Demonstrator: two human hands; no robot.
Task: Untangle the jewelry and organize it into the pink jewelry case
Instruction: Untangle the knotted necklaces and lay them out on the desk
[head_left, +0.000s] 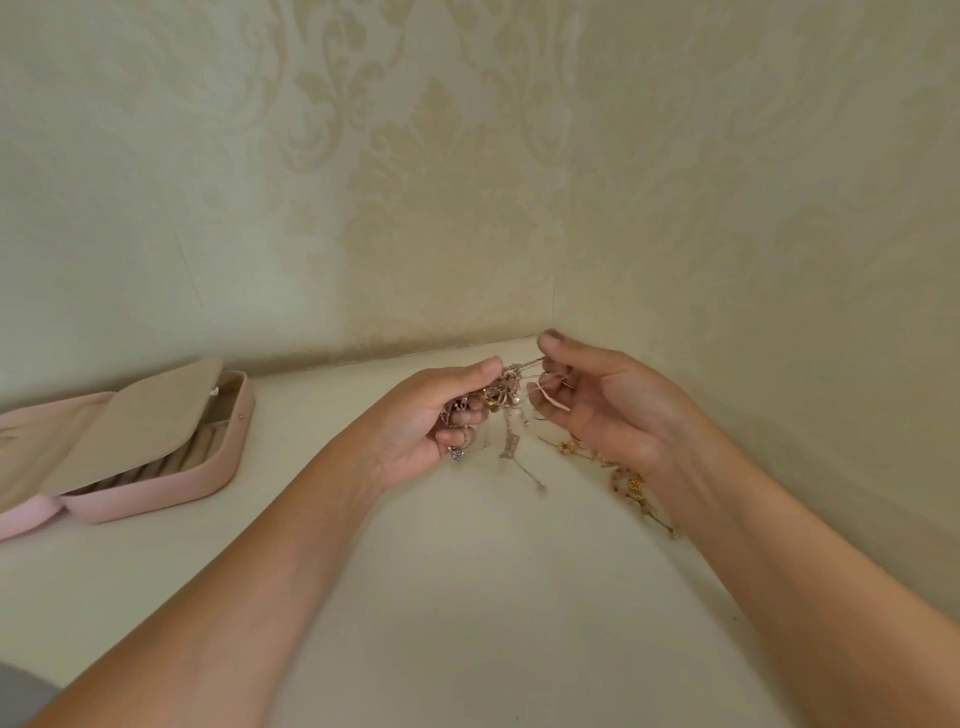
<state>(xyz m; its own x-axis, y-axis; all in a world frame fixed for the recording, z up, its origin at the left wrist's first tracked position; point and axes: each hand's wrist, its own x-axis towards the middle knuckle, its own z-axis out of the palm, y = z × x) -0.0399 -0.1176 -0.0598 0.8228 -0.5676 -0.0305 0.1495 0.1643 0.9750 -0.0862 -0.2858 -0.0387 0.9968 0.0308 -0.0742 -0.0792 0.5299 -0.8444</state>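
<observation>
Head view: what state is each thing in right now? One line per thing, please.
Pink jewelry case: open on the table, beige inner flap partly lifted.
Tangled jewelry: knotted, held up between both hands, chains dangling.
Left hand: grips the bulk of the tangle.
Right hand: pinches a chain pulled from the tangle.
Loose pieces: lying on the table by the right wrist.

Only 1 cam for me: head-mounted wide-angle, aimed fwd & down into the table (467, 597) corner, close over left hand (421, 421) & right hand (613, 410).
</observation>
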